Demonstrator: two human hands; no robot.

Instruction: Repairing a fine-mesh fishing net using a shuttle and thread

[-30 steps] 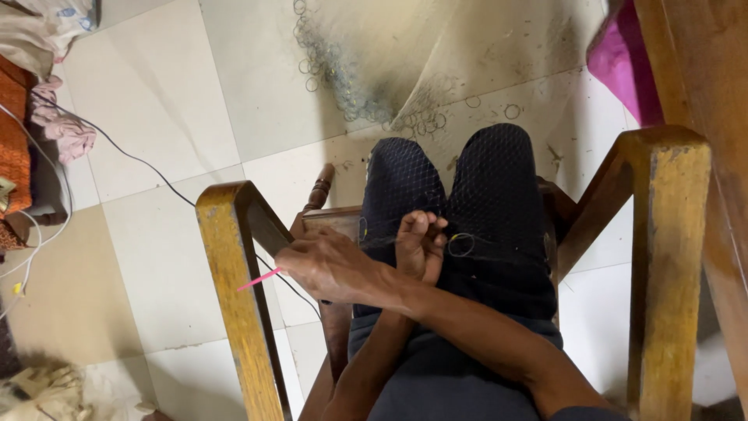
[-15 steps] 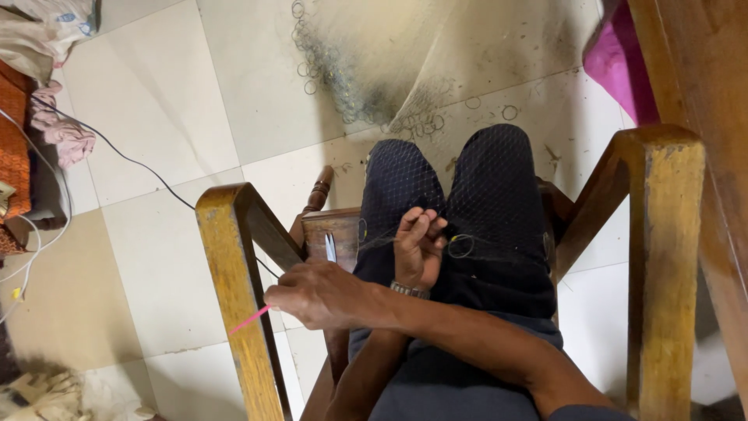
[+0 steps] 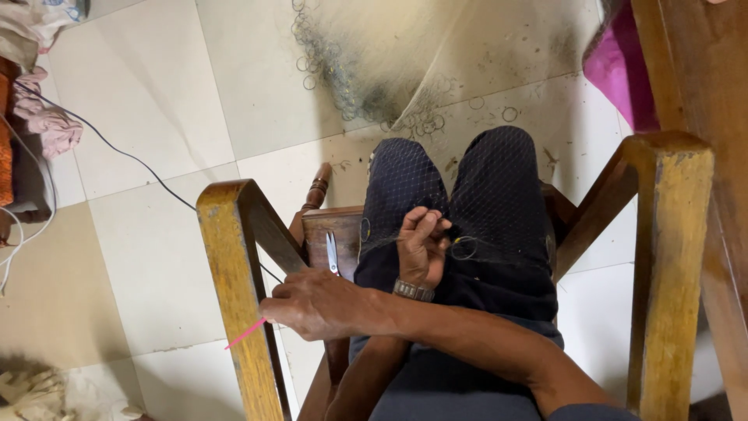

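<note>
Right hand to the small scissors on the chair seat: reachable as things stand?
Probably yes. The right hand sits just below the scissors, which lie bare on the wooden seat with nothing between. But its grip is already shut on a pink needle.

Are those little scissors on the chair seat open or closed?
Closed: the scissors lie flat on the wooden seat, blades together forming one point, untouched by either hand.

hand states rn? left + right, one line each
Left hand: closed, pinching fine net mesh over the lap.
Right hand: closed on a thin pink tool, crossed over the left forearm beside the chair arm.
</note>
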